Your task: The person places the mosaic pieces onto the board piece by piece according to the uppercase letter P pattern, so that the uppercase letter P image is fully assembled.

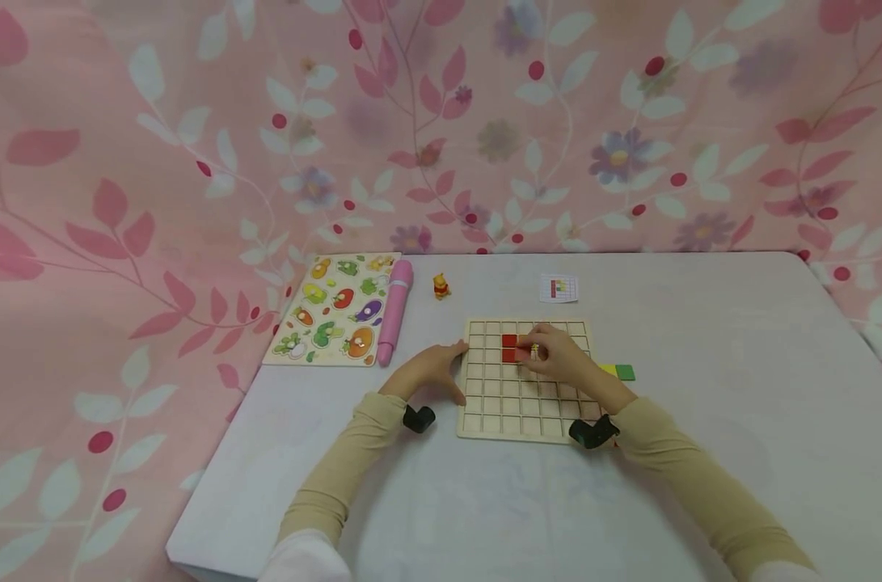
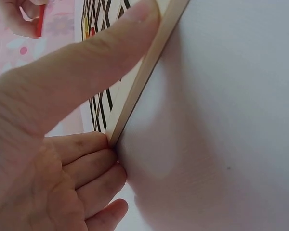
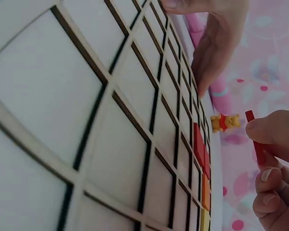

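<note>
A wooden grid board lies flat on the table. My left hand rests against its left edge, thumb and fingers spread apart; in the left wrist view the thumb lies along the rim. Over the upper part of the board, my right hand pinches a thin red square tile between thumb and fingers, lifted off the grid. Red tiles sit in cells there, partly covered by that hand in the head view. An orange tile and a yellow tile are also set in the grid.
Beside the board's right edge lie a green tile and a yellow one. Behind the board are a small printed card and a bear figurine. A vegetable puzzle board and a pink marker-shaped tube are at the left.
</note>
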### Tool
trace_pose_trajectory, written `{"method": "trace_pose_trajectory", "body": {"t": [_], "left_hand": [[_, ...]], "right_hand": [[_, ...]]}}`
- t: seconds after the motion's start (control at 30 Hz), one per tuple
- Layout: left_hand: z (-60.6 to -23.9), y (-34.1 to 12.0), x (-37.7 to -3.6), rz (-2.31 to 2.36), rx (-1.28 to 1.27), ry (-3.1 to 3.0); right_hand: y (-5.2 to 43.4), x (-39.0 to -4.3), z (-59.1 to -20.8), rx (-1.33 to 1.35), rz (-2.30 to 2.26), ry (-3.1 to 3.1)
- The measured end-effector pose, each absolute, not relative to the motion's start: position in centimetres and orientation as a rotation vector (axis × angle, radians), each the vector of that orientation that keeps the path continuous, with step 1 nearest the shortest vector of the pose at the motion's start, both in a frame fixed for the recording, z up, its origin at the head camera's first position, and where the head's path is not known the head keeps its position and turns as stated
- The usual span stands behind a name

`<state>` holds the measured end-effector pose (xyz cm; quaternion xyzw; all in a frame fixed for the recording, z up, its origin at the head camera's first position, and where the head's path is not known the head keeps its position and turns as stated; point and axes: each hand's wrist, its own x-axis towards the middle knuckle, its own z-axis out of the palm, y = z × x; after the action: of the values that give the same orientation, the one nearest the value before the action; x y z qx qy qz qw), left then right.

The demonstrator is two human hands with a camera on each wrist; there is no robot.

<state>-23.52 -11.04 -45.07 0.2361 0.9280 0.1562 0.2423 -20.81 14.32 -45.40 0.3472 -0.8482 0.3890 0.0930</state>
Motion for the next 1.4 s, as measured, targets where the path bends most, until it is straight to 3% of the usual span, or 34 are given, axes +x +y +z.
{"method": "trace_pose_trajectory", "body": {"t": [1.4], "left_hand": [[-44.9,-11.0,-23.4,0.416,0.660,2.555]], "right_hand": [[12.3,-21.3,-47.4,0.977,1.174,-2.860]]}}
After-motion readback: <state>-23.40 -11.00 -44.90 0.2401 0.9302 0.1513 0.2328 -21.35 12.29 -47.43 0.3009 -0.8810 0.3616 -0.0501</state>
